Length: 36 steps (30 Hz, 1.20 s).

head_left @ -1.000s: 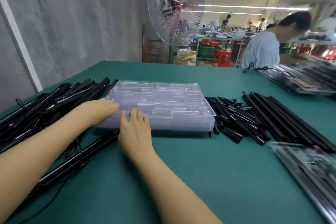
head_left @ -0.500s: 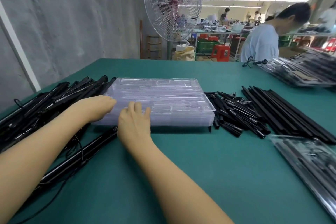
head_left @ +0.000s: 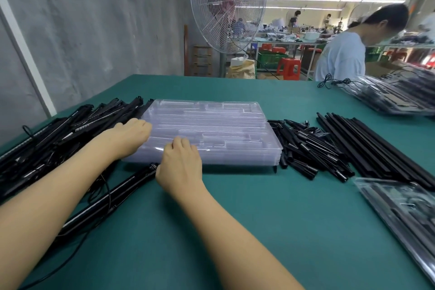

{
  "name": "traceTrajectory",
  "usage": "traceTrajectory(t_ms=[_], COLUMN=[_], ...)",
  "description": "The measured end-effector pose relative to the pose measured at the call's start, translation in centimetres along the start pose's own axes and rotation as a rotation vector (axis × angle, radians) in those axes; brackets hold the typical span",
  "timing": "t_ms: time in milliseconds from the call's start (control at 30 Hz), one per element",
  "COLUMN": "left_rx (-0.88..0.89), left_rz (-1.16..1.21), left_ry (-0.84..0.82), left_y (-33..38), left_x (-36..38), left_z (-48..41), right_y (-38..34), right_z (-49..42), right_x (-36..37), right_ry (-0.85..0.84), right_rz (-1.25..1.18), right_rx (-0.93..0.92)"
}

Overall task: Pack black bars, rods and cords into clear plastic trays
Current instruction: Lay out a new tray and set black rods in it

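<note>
First: Nearest you, a long black bar (head_left: 110, 200) lies on the tabletop (head_left: 259, 231). Its far tip is just beside the thumb side of your right hand (head_left: 181, 165), and its long axis slants back toward your left elbow.

Second: Your right fingers (head_left: 182, 148) aren't on it, though. They're bent over the near rim of the stack of clear trays (head_left: 211, 129), tips on the top tray.

First: Your left hand (head_left: 131, 136) is curled against the stack's near left corner. Its fingertips are tucked out of sight, so I cannot tell whether it grips the rim or only leans there.

Second: The stack's long axis runs left to right, straight across in front of both sets of fingers. I'd judge you're freeing the top tray, so raise both hands together along that near edge.

First: For filling it, the heap of black bars (head_left: 58, 139) sits just left of your left fingers, so that hand is nearer.

Second: The short rods (head_left: 306, 148) and long rods (head_left: 376, 148) lie past the stack's right end, well right of your right fingers, slanting away from you.

First: Farthest off, beyond and right of your right fingers, lies a cord (head_left: 327, 81).
</note>
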<state>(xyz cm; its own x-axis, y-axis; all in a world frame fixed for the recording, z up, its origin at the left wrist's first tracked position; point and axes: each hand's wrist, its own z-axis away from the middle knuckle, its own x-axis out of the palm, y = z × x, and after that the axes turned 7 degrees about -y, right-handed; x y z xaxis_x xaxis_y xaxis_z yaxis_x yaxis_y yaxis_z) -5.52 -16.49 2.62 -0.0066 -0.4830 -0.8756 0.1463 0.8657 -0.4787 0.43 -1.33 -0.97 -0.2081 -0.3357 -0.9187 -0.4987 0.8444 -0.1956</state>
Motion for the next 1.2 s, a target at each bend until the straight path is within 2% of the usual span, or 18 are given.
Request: traceTrajectory(t_ms=[433, 600, 767, 1033, 1200], left_rx=[-0.023, -0.042, 0.048, 0.159, 0.09], left_rz=[0.094, 0.076, 0.138, 0.491, 0.595], left_ry=[0.084, 0.083, 0.144, 0.146, 0.26], left_y=[-0.9, -0.3, 1.2, 2.6, 3.2], left_x=[-0.3, 0.6, 1.6, 0.2, 0.4], left_z=[-0.3, 0.5, 1.6, 0.3, -0.1], right_y=[0.9, 1.0, 0.9, 1.3, 1.2], right_z=[0.4, 0.3, 0.6, 1.0, 0.3], right_x=[-0.5, -0.2, 0.5, 0.8, 0.2], right_ry=[-0.061, -0.065, -0.044, -0.075, -0.121], right_rz=[-0.068, 0.02, 0.11, 0.061, 0.009], right_rx=[-0.026, -0.045, -0.067, -0.067, -0.034])
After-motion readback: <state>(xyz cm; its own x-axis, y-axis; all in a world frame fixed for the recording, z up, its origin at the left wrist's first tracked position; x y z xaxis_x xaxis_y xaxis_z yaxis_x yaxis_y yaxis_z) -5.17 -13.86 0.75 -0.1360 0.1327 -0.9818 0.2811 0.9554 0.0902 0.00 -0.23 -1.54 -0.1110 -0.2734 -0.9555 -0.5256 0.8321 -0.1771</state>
